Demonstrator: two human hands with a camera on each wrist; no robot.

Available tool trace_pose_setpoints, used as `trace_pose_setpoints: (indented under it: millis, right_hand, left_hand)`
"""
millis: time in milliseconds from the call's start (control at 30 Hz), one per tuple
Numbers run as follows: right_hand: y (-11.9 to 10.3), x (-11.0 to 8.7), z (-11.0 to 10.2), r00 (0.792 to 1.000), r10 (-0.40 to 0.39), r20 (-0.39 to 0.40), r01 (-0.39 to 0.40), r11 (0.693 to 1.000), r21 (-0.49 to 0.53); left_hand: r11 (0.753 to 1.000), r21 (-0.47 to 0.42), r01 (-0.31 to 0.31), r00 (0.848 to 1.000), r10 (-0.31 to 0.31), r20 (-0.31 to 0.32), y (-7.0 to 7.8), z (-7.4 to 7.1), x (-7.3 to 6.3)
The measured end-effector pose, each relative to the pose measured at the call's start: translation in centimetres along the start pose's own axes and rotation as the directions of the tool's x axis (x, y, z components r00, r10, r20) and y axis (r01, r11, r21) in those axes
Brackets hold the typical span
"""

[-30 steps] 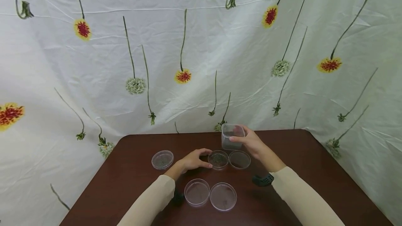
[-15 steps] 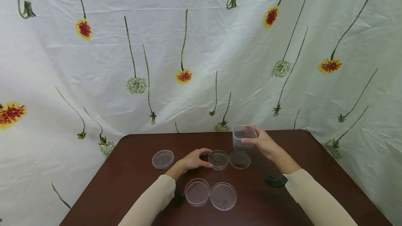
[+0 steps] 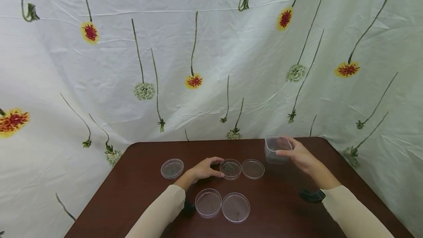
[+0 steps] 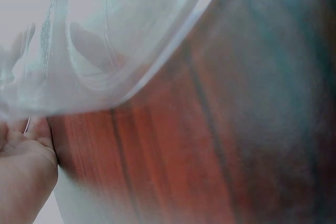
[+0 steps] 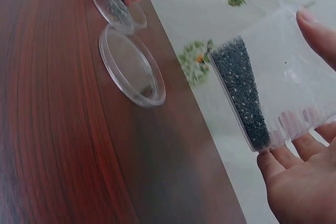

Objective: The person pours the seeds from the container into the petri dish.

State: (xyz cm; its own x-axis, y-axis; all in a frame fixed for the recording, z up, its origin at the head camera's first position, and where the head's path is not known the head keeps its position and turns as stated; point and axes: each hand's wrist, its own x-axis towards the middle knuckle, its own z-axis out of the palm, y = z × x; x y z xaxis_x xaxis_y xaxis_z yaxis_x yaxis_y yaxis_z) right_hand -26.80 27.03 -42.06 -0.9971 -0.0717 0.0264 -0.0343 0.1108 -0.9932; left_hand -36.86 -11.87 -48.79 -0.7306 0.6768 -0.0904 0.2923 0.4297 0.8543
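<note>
My right hand point(image 3: 302, 157) grips a clear plastic tub point(image 3: 270, 155) near the table's back edge, right of the dishes. In the right wrist view the tub point(image 5: 286, 77) appears tilted, and a layer of small dark seeds point(image 5: 239, 93) fills its bottom. My left hand point(image 3: 205, 169) holds a clear petri dish point(image 3: 231, 175) by its left side, thumb and fingers spread round the rim. Dark specks lie scattered across that dish's bottom. Close against its right side stands another petri dish point(image 3: 253, 169), which my hands do not touch.
Two more clear dishes point(image 3: 208, 203) sit side by side nearer the front of the brown table point(image 3: 281, 216). Another petri dish point(image 3: 172, 168) stands to the left of my left hand. A white flowered cloth point(image 3: 211, 54) hangs behind the table.
My right hand has carried the tub rightward and slightly lower, from behind the back dishes to the right of them. The left hand has stayed at its dish.
</note>
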Motion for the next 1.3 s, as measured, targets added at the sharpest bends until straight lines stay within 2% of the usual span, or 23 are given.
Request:
trace_pose_setpoints:
  millis: [300,400,533,700,900,1133,1300]
  right_hand:
    - [1.3,-2.2,-3.4,0.997,-0.068,-0.033,0.071,0.992,0.100]
    - [1.7,-2.8,-4.3,0.997,-0.063,-0.036,0.065,0.995,0.072]
    - [2.5,-3.3,-5.2,0.999,-0.032,-0.031,0.031,0.999,-0.016]
    - [4.4,-4.1,-6.3,1.000,0.009,0.022,-0.008,0.997,-0.080]
    - [6.4,-4.9,-7.8,0.993,0.025,0.113,-0.015,0.996,-0.092]
    - [6.8,-5.2,-8.4,0.988,0.053,0.146,-0.038,0.994,-0.103]
    - [6.8,-5.2,-8.4,0.986,0.042,0.164,-0.027,0.995,-0.095]
  left_hand:
    - [1.000,-0.002,-0.006,1.000,0.006,0.000,-0.2,0.0,0.1]
    - [1.000,-0.005,-0.008,1.000,0.008,0.003,-0.1,0.0,0.2]
    - [1.000,-0.006,-0.008,1.000,0.008,0.001,-0.1,-0.1,0.2]
    - [1.000,0.008,-0.004,1.000,0.004,0.000,-0.3,0.0,0.2]
    - [1.000,0.000,-0.009,1.000,0.009,0.000,-0.3,0.1,0.1]
    - [1.000,-0.017,0.004,1.000,-0.004,-0.003,-0.3,0.1,0.0]
    - [1.000,-0.021,0.008,1.000,-0.008,-0.010,-0.3,0.1,0.1]
